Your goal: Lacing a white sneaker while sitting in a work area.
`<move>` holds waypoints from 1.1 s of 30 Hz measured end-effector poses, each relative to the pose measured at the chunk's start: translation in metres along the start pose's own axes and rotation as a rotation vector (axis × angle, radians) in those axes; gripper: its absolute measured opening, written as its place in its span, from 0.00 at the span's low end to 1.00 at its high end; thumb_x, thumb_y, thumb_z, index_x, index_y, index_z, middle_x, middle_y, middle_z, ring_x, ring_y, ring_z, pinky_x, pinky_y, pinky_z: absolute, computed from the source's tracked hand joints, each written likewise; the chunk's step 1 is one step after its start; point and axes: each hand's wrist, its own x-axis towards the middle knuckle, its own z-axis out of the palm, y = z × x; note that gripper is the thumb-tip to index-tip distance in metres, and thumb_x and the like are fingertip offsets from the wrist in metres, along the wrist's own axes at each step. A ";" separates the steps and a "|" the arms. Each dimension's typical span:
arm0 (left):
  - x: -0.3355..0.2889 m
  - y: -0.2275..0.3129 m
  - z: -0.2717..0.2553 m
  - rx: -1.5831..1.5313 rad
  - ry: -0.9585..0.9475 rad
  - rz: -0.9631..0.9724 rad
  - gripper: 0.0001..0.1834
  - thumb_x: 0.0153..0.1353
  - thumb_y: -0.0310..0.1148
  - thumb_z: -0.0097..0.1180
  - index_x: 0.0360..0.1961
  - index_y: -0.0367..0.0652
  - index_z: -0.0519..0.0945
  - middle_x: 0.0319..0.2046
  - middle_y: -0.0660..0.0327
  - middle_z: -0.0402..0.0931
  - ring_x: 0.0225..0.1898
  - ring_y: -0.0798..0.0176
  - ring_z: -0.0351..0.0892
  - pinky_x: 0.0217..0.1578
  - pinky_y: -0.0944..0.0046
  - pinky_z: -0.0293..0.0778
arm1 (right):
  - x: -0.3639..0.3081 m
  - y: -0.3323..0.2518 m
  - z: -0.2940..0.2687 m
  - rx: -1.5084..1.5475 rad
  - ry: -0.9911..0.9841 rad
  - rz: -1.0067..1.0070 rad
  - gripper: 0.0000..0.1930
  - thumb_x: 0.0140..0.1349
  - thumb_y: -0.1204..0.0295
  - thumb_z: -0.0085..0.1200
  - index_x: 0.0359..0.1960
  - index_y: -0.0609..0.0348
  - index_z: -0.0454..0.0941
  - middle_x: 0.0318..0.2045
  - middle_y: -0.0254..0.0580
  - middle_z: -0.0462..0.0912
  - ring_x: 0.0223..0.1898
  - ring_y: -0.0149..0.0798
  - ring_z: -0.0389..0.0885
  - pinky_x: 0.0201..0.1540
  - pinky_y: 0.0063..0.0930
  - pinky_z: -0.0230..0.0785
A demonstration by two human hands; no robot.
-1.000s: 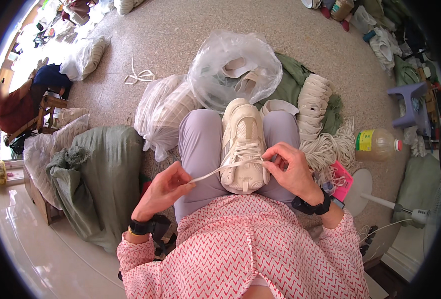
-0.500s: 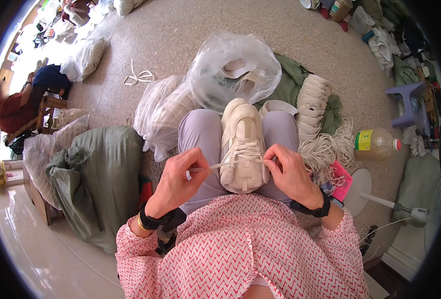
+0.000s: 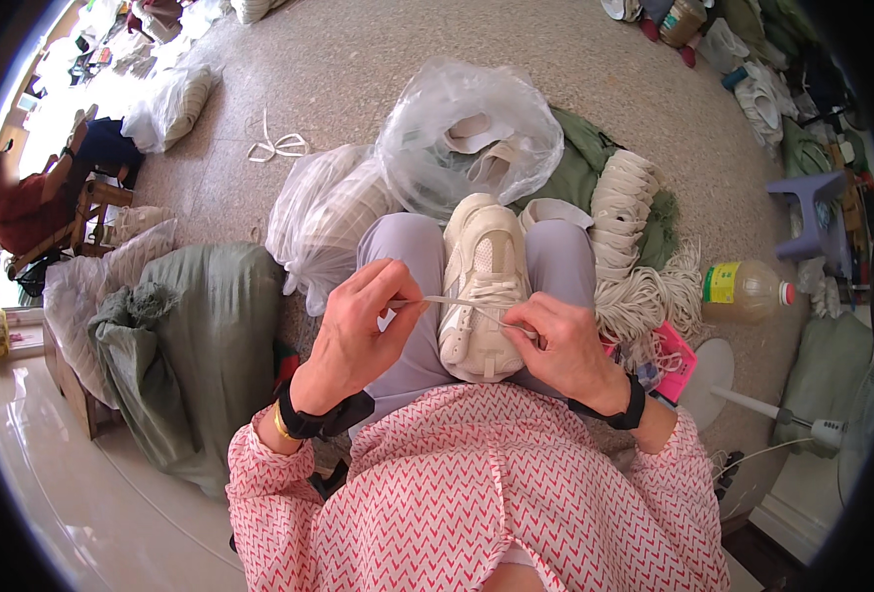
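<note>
The left hand [image 3: 356, 331] has shifted farther up the cream shoe [image 3: 468, 284] and the right hand [image 3: 580, 357] inward over its edge, drawing pale lace [image 3: 447, 300] across it. The shoe rests between the person's legs [image 3: 395, 259], each hand's grip pinched closed on lace. Beyond lies a clear plastic bag [image 3: 412, 148]; bundled cords [image 3: 644, 304] lie to the right.

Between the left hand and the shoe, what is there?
In the head view, a pale lace runs from the left hand to the shoe, with the left trouser leg beneath it.
</note>
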 end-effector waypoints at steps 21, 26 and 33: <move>-0.032 -0.031 0.001 0.018 -0.244 0.053 0.10 0.55 0.17 0.65 0.32 0.36 0.75 0.28 0.56 0.73 0.30 0.51 0.77 0.31 0.55 0.73 | -0.005 0.020 -0.011 -0.265 0.001 -0.416 0.14 0.50 0.81 0.64 0.40 0.59 0.83 0.28 0.37 0.77 0.28 0.40 0.81 0.29 0.35 0.74; -0.034 -0.031 0.003 0.082 -0.233 0.045 0.10 0.56 0.17 0.64 0.33 0.37 0.74 0.29 0.55 0.74 0.32 0.49 0.78 0.33 0.54 0.73 | -0.010 0.019 -0.010 -0.264 0.015 -0.386 0.14 0.52 0.79 0.62 0.42 0.61 0.82 0.30 0.36 0.75 0.30 0.40 0.80 0.32 0.33 0.75; -0.030 -0.032 -0.002 0.277 -0.088 0.107 0.10 0.57 0.18 0.64 0.33 0.37 0.74 0.29 0.55 0.74 0.33 0.48 0.77 0.32 0.52 0.74 | -0.011 0.017 -0.022 -0.382 0.048 -0.312 0.11 0.56 0.80 0.61 0.42 0.61 0.83 0.29 0.37 0.75 0.28 0.41 0.80 0.30 0.34 0.75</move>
